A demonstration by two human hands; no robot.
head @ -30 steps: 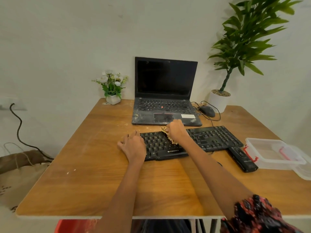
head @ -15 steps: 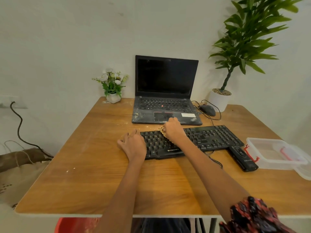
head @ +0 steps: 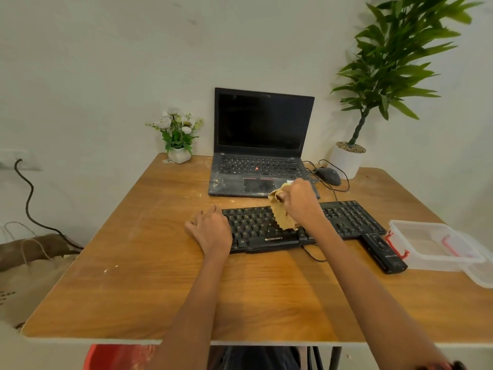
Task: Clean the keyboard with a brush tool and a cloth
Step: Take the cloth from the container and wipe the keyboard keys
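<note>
Right hand [head: 300, 202] grasps the cloth [head: 282, 212]; left hand [head: 210, 231], fingers relaxed, steadies the keyboard [head: 346, 217] at 9 o'clock; wipe row by row, lightly.

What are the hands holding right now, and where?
Right hand grips the cloth by its bunched top. Left hand holds nothing, resting on the keyboard's left end.

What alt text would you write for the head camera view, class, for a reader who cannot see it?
A person's right hand holds a tan cloth over a black keyboard on a wooden table, while the left hand rests on the keyboard's left end. A dusty open laptop stands behind.
</note>
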